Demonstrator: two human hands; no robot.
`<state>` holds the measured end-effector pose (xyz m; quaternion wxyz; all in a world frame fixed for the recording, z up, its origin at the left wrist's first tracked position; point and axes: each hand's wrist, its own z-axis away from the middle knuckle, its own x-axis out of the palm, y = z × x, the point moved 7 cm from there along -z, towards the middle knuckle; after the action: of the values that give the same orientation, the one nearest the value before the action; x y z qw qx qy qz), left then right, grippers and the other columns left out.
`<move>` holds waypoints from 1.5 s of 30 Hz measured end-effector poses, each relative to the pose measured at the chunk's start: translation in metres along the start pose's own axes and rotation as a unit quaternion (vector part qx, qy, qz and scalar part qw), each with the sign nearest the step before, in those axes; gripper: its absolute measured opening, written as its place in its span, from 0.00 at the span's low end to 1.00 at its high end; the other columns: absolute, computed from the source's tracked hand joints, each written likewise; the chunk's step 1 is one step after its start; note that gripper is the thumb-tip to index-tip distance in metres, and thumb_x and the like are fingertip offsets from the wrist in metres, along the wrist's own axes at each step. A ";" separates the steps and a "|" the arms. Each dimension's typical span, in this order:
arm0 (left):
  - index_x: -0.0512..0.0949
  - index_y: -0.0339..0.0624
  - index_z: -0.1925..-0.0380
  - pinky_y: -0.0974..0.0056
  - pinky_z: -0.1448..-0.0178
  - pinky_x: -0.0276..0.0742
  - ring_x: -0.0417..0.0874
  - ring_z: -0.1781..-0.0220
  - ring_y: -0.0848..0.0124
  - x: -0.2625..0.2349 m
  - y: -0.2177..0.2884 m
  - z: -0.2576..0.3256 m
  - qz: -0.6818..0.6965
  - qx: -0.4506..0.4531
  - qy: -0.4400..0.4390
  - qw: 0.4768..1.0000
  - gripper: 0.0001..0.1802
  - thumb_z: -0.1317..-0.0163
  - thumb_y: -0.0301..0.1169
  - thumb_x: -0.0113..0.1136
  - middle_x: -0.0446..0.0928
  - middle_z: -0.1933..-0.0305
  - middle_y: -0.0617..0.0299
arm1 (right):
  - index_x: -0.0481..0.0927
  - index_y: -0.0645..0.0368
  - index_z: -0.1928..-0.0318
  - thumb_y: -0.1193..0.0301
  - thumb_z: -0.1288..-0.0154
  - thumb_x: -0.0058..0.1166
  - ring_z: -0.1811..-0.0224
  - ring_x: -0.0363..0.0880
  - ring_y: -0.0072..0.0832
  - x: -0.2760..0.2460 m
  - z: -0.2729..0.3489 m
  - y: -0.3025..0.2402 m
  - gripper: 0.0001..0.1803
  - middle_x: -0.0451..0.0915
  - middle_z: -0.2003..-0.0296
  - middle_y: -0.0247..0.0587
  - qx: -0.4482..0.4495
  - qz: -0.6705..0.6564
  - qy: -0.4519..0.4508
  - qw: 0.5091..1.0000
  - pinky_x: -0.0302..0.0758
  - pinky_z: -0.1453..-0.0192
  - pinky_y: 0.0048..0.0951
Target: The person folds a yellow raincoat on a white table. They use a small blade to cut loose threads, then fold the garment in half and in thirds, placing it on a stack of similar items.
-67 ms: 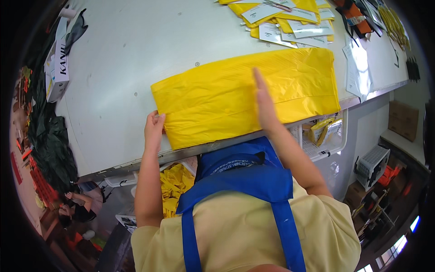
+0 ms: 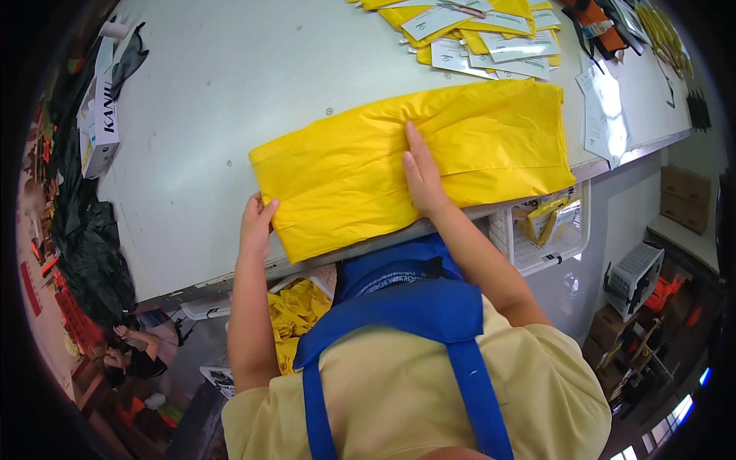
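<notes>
A long, folded piece of shiny yellow plastic-like sheeting (image 2: 491, 146) lies across the near part of the table, creased over its middle. At its left end my left hand (image 2: 257, 228) pinches the edge, thumb on top and the other fingers partly hidden. My right hand (image 2: 423, 175) rests edge-down on the middle of the sheeting, fingers stretched out, with wrinkles gathering around the fingertips.
Flat yellow packets with white cards (image 2: 491, 46) are heaped at the far right of the pale table (image 2: 184, 100). A white box (image 2: 100, 126) and dark green fabric (image 2: 92, 253) lie left. Below the edge sit white baskets (image 2: 529, 249) and crumpled yellow material (image 2: 295, 314). A person (image 2: 146, 349) is at lower left.
My right hand has swept left and come down on the sheeting, which now bunches there. The sheeting's left end has shifted slightly left and nearer, with my left hand still at it.
</notes>
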<state>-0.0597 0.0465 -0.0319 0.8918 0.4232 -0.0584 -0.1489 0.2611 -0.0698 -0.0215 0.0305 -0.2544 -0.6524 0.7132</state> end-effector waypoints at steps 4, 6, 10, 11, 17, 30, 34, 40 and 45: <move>0.57 0.34 0.41 0.57 0.40 0.72 0.74 0.42 0.61 0.058 0.085 0.056 0.107 0.080 -0.093 0.987 0.29 0.42 0.23 0.54 0.69 0.43 0.48 | 0.54 0.65 0.32 0.59 0.27 0.36 0.28 0.52 0.44 -0.003 0.001 0.009 0.31 0.56 0.32 0.53 -0.024 -0.027 -0.008 0.999 0.47 0.27 0.33; 0.56 0.36 0.41 0.56 0.39 0.72 0.73 0.42 0.58 0.119 0.133 0.094 0.123 0.132 -0.142 0.973 0.32 0.45 0.23 0.56 0.67 0.42 0.47 | 0.56 0.63 0.32 0.58 0.27 0.36 0.29 0.54 0.42 -0.006 0.001 0.017 0.30 0.57 0.32 0.52 -0.023 -0.101 -0.014 0.995 0.49 0.27 0.33; 0.53 0.40 0.42 0.56 0.49 0.79 0.78 0.49 0.59 0.285 0.178 0.127 0.163 0.132 -0.265 0.941 0.34 0.47 0.22 0.58 0.69 0.46 0.47 | 0.60 0.61 0.33 0.57 0.28 0.36 0.30 0.56 0.41 -0.022 0.002 0.036 0.29 0.59 0.33 0.50 0.032 -0.313 -0.005 0.949 0.52 0.28 0.33; 0.52 0.40 0.44 0.60 0.57 0.80 0.79 0.55 0.62 0.322 0.173 0.120 0.148 0.110 -0.296 0.937 0.33 0.46 0.22 0.58 0.71 0.49 0.48 | 0.60 0.61 0.34 0.57 0.28 0.36 0.30 0.56 0.41 -0.023 0.003 0.041 0.28 0.60 0.33 0.50 0.047 -0.331 -0.004 0.942 0.52 0.28 0.33; 0.56 0.40 0.46 0.65 0.59 0.78 0.79 0.59 0.66 0.500 0.106 0.043 0.038 0.092 -0.319 0.942 0.27 0.41 0.28 0.59 0.71 0.53 0.51 | 0.62 0.60 0.34 0.57 0.28 0.36 0.30 0.57 0.40 -0.045 0.004 0.062 0.28 0.60 0.33 0.49 0.078 -0.351 0.017 0.933 0.53 0.29 0.34; 0.37 0.45 0.30 0.48 0.27 0.48 0.43 0.26 0.46 0.314 -0.025 0.065 -0.313 0.270 -0.273 0.868 0.58 0.55 0.25 0.66 0.37 0.28 0.41 | 0.64 0.58 0.36 0.56 0.28 0.37 0.32 0.59 0.39 -0.045 -0.003 0.068 0.27 0.62 0.34 0.48 0.099 -0.285 0.047 0.952 0.56 0.30 0.34; 0.35 0.46 0.29 0.51 0.26 0.46 0.41 0.25 0.49 0.322 0.000 0.074 -0.376 0.344 -0.169 0.844 0.58 0.54 0.20 0.64 0.36 0.27 0.44 | 0.65 0.58 0.36 0.56 0.28 0.37 0.32 0.60 0.39 -0.051 0.004 0.073 0.27 0.63 0.35 0.48 0.118 -0.207 0.030 0.971 0.56 0.30 0.35; 0.47 0.43 0.31 0.51 0.26 0.46 0.45 0.27 0.43 0.318 -0.005 0.067 -0.329 0.392 -0.112 0.852 0.47 0.49 0.17 0.60 0.42 0.29 0.39 | 0.70 0.58 0.41 0.64 0.41 0.54 0.42 0.71 0.46 -0.128 0.074 -0.021 0.27 0.72 0.44 0.55 0.013 0.175 -0.217 0.960 0.66 0.37 0.37; 0.51 0.44 0.32 0.53 0.30 0.54 0.55 0.31 0.44 0.309 -0.020 0.058 -0.332 0.367 -0.097 0.864 0.46 0.51 0.14 0.58 0.50 0.32 0.40 | 0.81 0.61 0.63 0.67 0.40 0.55 0.66 0.78 0.25 -0.303 0.103 0.045 0.10 0.81 0.71 0.39 0.257 0.146 0.194 0.935 0.74 0.61 0.26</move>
<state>0.2158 -0.1055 -0.0171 0.5596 0.6978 -0.0511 -0.4441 0.4959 -0.2843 0.0358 0.1166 -0.4638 -0.3838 0.7899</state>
